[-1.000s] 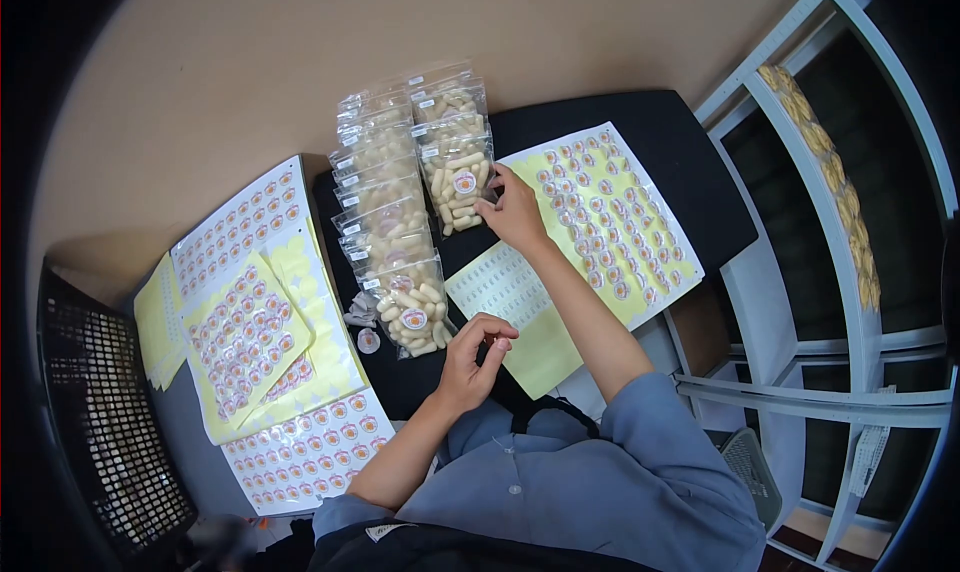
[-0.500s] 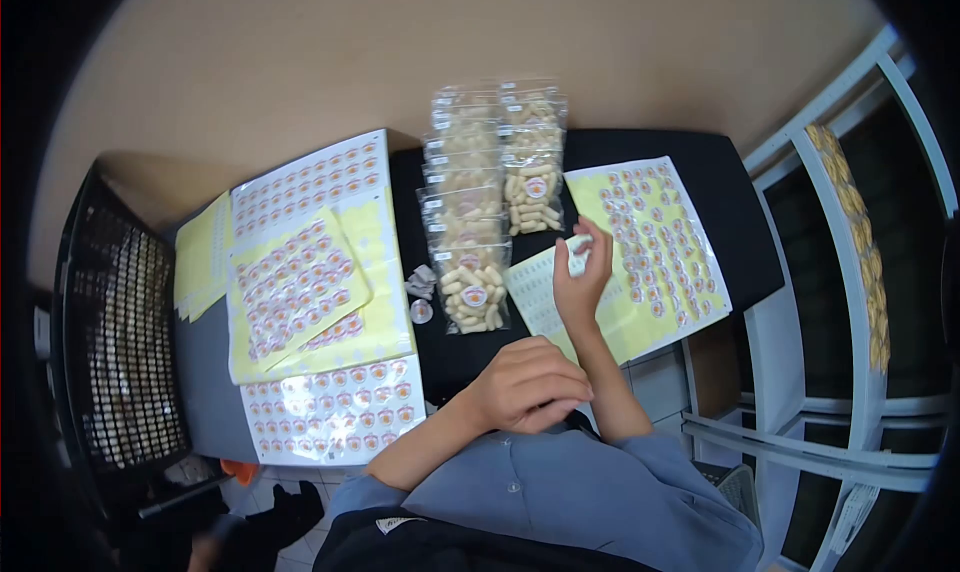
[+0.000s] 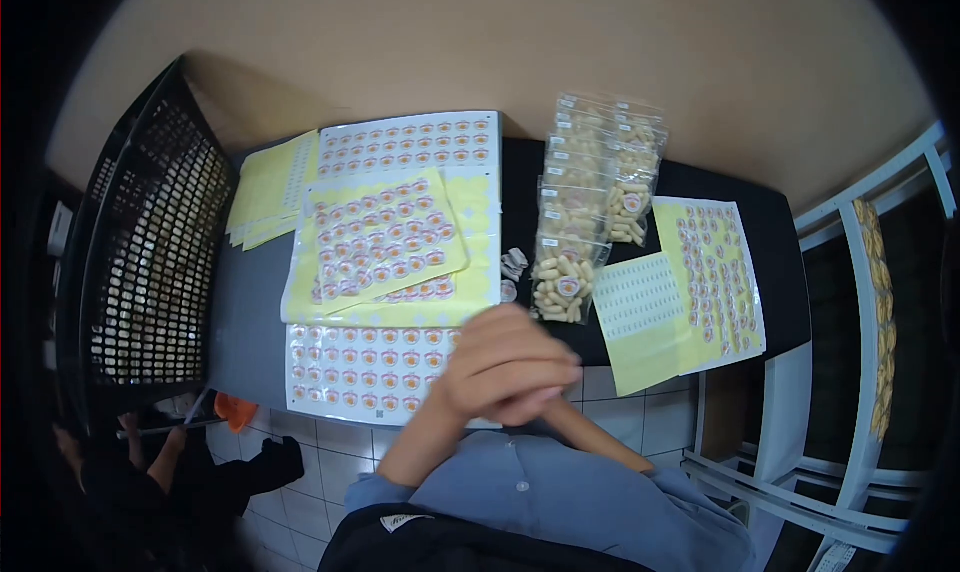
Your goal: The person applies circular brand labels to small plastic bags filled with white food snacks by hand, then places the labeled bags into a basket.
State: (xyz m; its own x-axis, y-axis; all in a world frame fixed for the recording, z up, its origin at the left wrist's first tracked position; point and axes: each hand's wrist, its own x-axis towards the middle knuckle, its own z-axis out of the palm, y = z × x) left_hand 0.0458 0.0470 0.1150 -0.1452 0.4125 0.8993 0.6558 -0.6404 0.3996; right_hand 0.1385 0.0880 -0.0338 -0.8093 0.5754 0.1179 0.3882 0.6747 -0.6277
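Note:
My left hand [image 3: 510, 362] is held in front of the table edge, fingers curled together and slightly blurred. It covers most of my right hand [image 3: 545, 404], whose fingers are hidden; what lies between the two hands does not show. Beyond them are overlapping clear bags of cream capsules [image 3: 562, 297], with a round sticker on the front one. A sheet of round stickers [image 3: 385, 242] lies on larger sheets to the left. To the right, a sheet of small printed labels [image 3: 640, 297] partly overlaps another sheet of round stickers [image 3: 715, 272].
Crumpled white scraps [image 3: 514, 262] and a loose round sticker [image 3: 508, 291] lie left of the bags. A black crate [image 3: 160, 272] stands at the table's left end. Another person's arm [image 3: 165, 462] shows at lower left. A white metal rack [image 3: 800, 412] is on the right.
My right hand has drawn back from the small label sheet and come together with my left hand. The camera view has turned left, so the table things appear further right.

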